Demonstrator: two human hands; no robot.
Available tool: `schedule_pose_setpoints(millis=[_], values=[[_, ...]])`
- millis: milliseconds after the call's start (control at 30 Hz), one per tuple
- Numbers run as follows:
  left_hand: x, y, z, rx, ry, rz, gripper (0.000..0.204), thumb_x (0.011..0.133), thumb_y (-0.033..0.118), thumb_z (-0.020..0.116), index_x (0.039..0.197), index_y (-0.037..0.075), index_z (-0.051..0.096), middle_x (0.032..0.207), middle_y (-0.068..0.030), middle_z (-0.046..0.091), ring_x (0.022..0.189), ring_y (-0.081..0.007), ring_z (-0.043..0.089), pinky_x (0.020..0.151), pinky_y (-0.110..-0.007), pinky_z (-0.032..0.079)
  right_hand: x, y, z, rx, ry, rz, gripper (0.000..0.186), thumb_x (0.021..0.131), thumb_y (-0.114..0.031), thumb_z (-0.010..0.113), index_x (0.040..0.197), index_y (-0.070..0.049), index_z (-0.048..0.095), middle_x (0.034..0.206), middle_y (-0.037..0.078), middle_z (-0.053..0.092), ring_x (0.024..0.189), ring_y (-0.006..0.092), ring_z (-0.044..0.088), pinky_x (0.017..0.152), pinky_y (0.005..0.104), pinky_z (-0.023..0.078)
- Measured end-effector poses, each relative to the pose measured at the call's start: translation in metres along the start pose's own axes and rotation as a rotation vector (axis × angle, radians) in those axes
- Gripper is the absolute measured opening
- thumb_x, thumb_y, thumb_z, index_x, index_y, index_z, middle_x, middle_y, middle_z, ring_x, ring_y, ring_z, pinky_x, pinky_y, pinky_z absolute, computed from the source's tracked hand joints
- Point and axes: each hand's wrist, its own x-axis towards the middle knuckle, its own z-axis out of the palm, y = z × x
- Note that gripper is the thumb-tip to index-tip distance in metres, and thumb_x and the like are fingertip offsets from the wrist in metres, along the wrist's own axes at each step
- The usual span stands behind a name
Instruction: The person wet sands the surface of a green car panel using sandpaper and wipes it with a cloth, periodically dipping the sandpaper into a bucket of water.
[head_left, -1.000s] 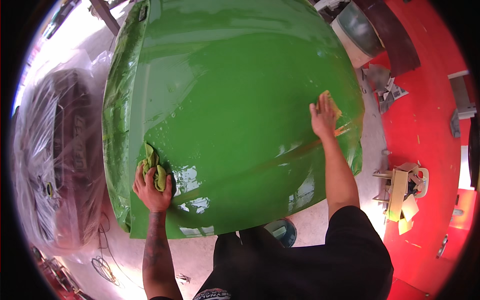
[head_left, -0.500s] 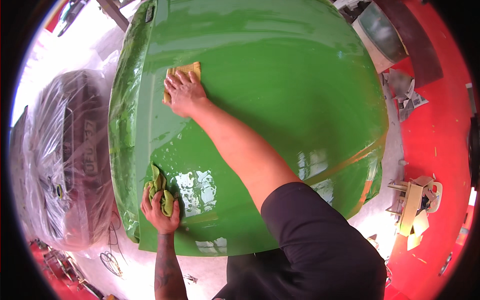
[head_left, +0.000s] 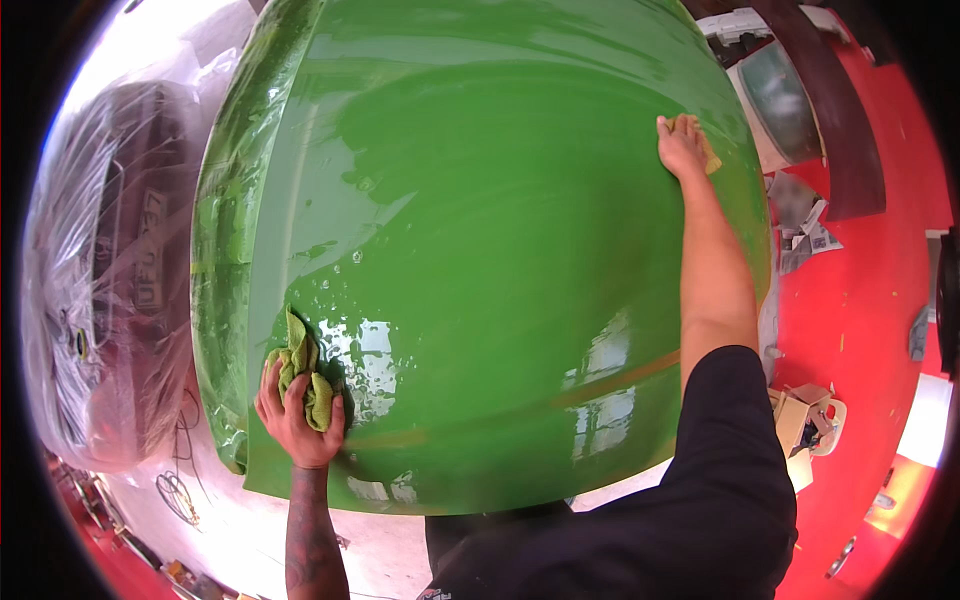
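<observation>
A large green car hood point(head_left: 480, 270), wet and shiny, spreads out before me with water drops at its left. On its near left part my left hand point(head_left: 303, 425) rests, fingers curled round a crumpled yellow-green cloth point(head_left: 318, 400). One corner of the cloth sticks up past the fingers. My right arm reaches out to the far right side of the hood. There my right hand point(head_left: 683, 147) presses a yellow sheet of sandpaper point(head_left: 711, 157) against the surface; the hand hides most of the sheet.
At the left stands a car under clear plastic film point(head_left: 125, 290). A cable point(head_left: 178, 497) lies coiled on the floor nearby. Beyond the hood's right edge are a glass-like panel point(head_left: 778, 105), newspaper sheets point(head_left: 797, 215) and a cardboard box point(head_left: 793, 415) on the red floor.
My right hand has swept from the hood's left side across to its far right with the sandpaper. My left hand stays on the hood with the cloth. The view has shifted slightly.
</observation>
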Motion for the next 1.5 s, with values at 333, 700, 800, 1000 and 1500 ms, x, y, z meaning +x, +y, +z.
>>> schedule_pose_setpoints(millis=[333, 700, 800, 1000, 1500], values=[[0.000, -0.006, 0.005, -0.003, 0.015, 0.020, 0.050, 0.083, 0.047, 0.062, 0.114, 0.008, 0.060, 0.134, -0.0237, 0.050, 0.125, -0.0423, 0.047, 0.102, -0.051, 0.032, -0.175, -0.323, 0.023, -0.078, -0.057, -0.780, 0.067, 0.102, -0.052, 0.016, 0.155, -0.011, 0.015, 0.162, 0.009, 0.012, 0.149, 0.0307, 0.012, 0.120, 0.0499, 0.010], [0.004, -0.001, 0.006, 0.004, 0.022, 0.030, 0.049, 0.083, 0.044, 0.063, 0.115, 0.007, 0.058, 0.134, -0.0240, 0.050, 0.125, -0.0426, 0.046, 0.103, -0.051, 0.032, 0.014, 0.065, -0.002, -0.008, 0.032, -0.081, 0.073, 0.098, -0.062, 0.020, 0.155, -0.016, 0.018, 0.163, 0.003, 0.012, 0.149, 0.0264, 0.013, 0.120, 0.0496, 0.012], [0.001, -0.002, 0.004, 0.037, 0.023, 0.036, 0.048, 0.083, 0.042, 0.063, 0.115, 0.008, 0.057, 0.134, -0.0238, 0.050, 0.124, -0.0431, 0.047, 0.102, -0.052, 0.033, 0.005, 0.041, -0.003, 0.000, -0.062, 0.232, 0.075, 0.097, -0.062, 0.020, 0.156, -0.015, 0.014, 0.163, 0.005, 0.008, 0.150, 0.0273, 0.011, 0.120, 0.0510, 0.010], [0.002, -0.002, 0.002, 0.023, 0.004, 0.041, 0.048, 0.084, 0.043, 0.062, 0.116, 0.008, 0.058, 0.134, -0.0239, 0.050, 0.125, -0.0428, 0.047, 0.102, -0.052, 0.033, -0.106, -0.236, 0.008, 0.042, -0.077, -0.505, 0.072, 0.100, -0.056, 0.022, 0.156, -0.011, 0.013, 0.163, 0.005, 0.007, 0.150, 0.0292, 0.008, 0.119, 0.0552, 0.005], [0.001, -0.006, -0.001, 0.038, 0.000, 0.010, 0.050, 0.083, 0.045, 0.062, 0.116, 0.008, 0.059, 0.133, -0.0241, 0.050, 0.124, -0.0422, 0.047, 0.102, -0.051, 0.032, -0.039, 0.005, -0.016, -0.034, -0.007, -0.057, 0.071, 0.098, -0.061, 0.021, 0.155, -0.018, 0.018, 0.162, 0.003, 0.015, 0.149, 0.0229, 0.017, 0.118, 0.0517, 0.019]])
